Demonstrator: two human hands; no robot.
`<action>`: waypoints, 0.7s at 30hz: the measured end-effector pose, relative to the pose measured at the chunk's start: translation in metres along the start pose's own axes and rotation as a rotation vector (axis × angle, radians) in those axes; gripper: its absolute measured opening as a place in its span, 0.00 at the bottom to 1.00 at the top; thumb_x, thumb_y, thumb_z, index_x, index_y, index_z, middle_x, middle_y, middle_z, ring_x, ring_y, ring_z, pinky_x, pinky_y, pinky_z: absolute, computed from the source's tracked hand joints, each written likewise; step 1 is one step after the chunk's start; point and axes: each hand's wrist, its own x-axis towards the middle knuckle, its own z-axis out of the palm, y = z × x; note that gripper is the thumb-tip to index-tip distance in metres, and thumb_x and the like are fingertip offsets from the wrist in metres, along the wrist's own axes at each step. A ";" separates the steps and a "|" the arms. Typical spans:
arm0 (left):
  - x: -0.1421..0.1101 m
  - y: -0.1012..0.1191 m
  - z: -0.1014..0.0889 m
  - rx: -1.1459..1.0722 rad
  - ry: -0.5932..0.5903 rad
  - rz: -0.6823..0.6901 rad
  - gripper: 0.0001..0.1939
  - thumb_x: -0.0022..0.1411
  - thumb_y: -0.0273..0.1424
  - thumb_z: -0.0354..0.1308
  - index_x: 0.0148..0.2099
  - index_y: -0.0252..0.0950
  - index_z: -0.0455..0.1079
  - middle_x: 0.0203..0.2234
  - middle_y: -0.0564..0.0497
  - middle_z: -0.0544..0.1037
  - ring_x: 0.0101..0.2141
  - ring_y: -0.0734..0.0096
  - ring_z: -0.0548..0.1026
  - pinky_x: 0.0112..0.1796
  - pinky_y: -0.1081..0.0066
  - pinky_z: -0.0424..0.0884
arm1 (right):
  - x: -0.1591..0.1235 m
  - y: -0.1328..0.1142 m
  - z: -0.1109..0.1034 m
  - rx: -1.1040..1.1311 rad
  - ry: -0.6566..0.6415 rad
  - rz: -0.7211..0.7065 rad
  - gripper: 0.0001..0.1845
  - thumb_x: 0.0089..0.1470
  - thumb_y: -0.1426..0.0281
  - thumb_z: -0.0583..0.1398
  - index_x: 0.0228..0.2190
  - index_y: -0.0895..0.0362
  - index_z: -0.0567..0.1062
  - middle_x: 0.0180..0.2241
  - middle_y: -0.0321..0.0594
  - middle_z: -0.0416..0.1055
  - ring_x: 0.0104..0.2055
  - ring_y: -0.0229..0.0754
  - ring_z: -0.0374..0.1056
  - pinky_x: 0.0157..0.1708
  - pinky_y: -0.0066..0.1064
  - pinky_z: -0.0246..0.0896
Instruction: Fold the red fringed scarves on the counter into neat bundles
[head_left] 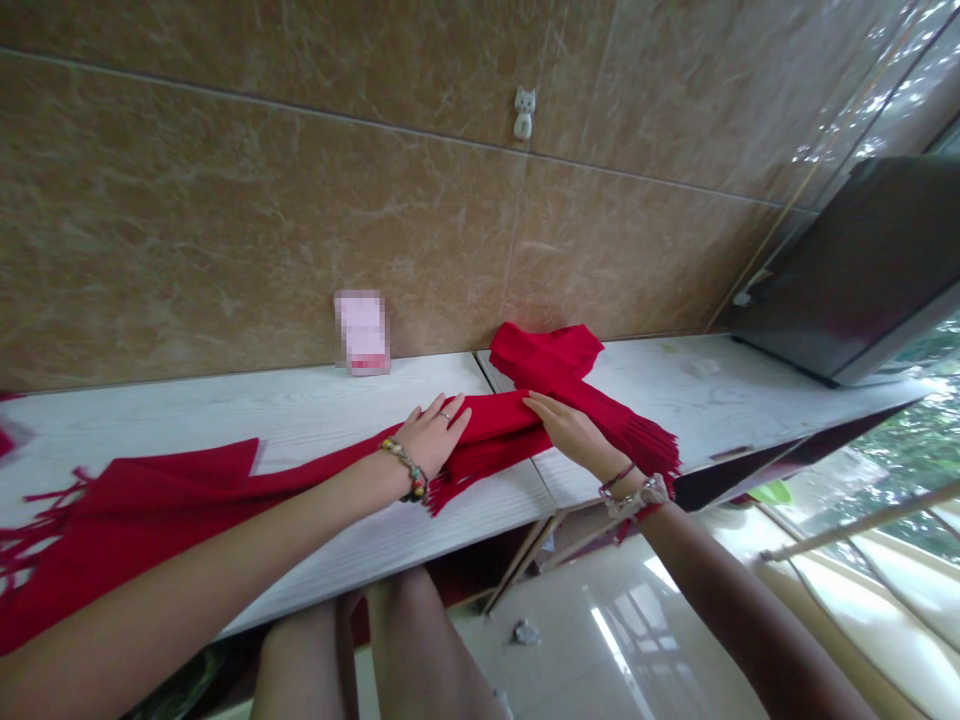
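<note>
A long red fringed scarf (300, 485) lies along the white wood-grain counter, spread wide at the left and narrowed to a folded strip at the middle. My left hand (433, 437) rests on that strip, fingers spread. At the strip's right end, my right hand (568, 428) lays its outstretched fingers on the cloth; its thumb is hard to make out. Fringe hangs toward the front edge between my hands. Behind and right of them is another stretch of red fringed cloth (551, 355), folded over; whether it is a separate scarf I cannot tell.
A blurred pink-and-white packet (364, 333) leans against the brown tiled wall. A small white cat figure (524, 112) is fixed higher up. A dark appliance (847, 270) stands at the counter's (420, 375) right end. Open shelves lie below; a window is at right.
</note>
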 end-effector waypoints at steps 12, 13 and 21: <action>-0.002 0.013 0.020 -0.065 -0.115 0.027 0.37 0.50 0.14 0.47 0.61 0.39 0.45 0.60 0.44 0.43 0.58 0.54 0.39 0.52 0.54 0.52 | -0.014 -0.001 0.006 -0.002 -0.153 -0.100 0.30 0.48 0.85 0.44 0.53 0.61 0.58 0.54 0.52 0.56 0.58 0.46 0.47 0.54 0.43 0.51; -0.003 0.013 0.019 -0.062 -0.096 0.024 0.36 0.51 0.15 0.46 0.61 0.39 0.47 0.60 0.44 0.43 0.58 0.55 0.39 0.53 0.53 0.51 | -0.013 0.000 0.006 0.002 -0.161 -0.105 0.31 0.47 0.86 0.44 0.53 0.61 0.58 0.55 0.52 0.55 0.59 0.46 0.46 0.54 0.43 0.50; 0.003 0.010 0.016 -0.109 -0.249 0.054 0.48 0.40 0.19 0.59 0.62 0.37 0.42 0.60 0.39 0.39 0.58 0.52 0.39 0.53 0.52 0.45 | 0.004 0.007 -0.007 0.149 -0.324 -0.076 0.32 0.43 0.85 0.49 0.52 0.61 0.60 0.55 0.51 0.55 0.59 0.48 0.45 0.54 0.44 0.50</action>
